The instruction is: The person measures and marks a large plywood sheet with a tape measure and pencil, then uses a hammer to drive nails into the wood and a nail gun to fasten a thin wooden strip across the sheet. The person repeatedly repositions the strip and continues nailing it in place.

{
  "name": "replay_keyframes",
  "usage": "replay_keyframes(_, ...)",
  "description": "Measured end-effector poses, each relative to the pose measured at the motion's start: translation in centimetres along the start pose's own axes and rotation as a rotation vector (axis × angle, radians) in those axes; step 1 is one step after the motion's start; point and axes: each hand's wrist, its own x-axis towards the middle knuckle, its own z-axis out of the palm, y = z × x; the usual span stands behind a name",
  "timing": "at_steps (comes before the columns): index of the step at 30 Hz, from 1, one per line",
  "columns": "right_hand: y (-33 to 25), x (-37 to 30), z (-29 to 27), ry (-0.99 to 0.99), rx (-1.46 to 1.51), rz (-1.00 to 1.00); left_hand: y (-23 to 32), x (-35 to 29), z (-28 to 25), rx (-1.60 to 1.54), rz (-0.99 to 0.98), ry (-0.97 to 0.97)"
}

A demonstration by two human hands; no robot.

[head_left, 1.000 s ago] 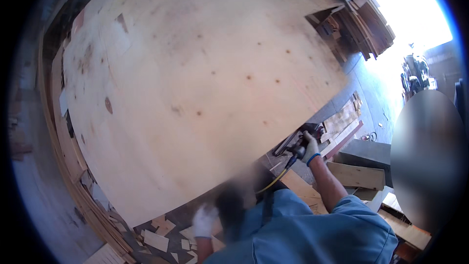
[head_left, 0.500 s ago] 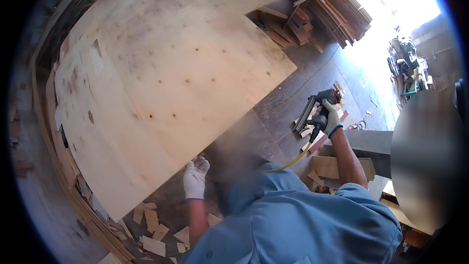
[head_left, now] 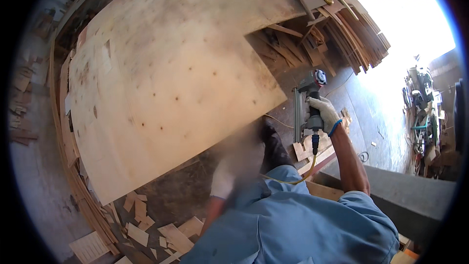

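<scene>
1. two gloved hands show below a large plywood sheet (head_left: 166,83) that lies flat and fills most of the view from the head camera.
2. the right hand (head_left: 323,112), in a white glove with a blue cuff, is wrapped tight around the grip of a grey nail gun (head_left: 307,107); the tool stands upright, its long magazine pointing down, its red and white cap on top.
3. a yellow hose (head_left: 305,173) hangs from the base of the nail gun's grip and curves back toward the person's blue shirt (head_left: 293,225).
4. the nail gun is held in the air, just beyond the near right corner of the plywood sheet and apart from its edge, above small wood blocks (head_left: 312,149) on the dark floor.
5. the left hand (head_left: 223,178), also in a white glove, sits low by the person's front, near the sheet's near edge; it is blurred, and whether it is open or closed cannot be told.
6. pale wood offcuts (head_left: 146,225) lie scattered on the floor below the sheet's lower left edge.
7. a heap of thin wood strips (head_left: 342,24) is piled past the sheet's far right side, next to a bright doorway.
8. stacked board edges (head_left: 73,166) line the sheet's left side.
</scene>
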Motion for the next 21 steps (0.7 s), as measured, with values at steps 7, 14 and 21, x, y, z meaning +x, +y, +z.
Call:
replay_keyframes(7,-11.4,11.4,1.2,-0.108,-0.678,-0.260,-0.9,8.8,11.4,0.098,0.016,-0.140)
replay_keyframes(14,-21.8,28.4,7.1,0.064,-1.344,-0.529,-1.4,14.2,20.1,0.333,0.006,-0.214)
replay_keyframes(21,-24.1,36.9,10.0,-0.031,-1.411,-0.499,3.8,15.3,25.9,0.162,-0.115,0.080)
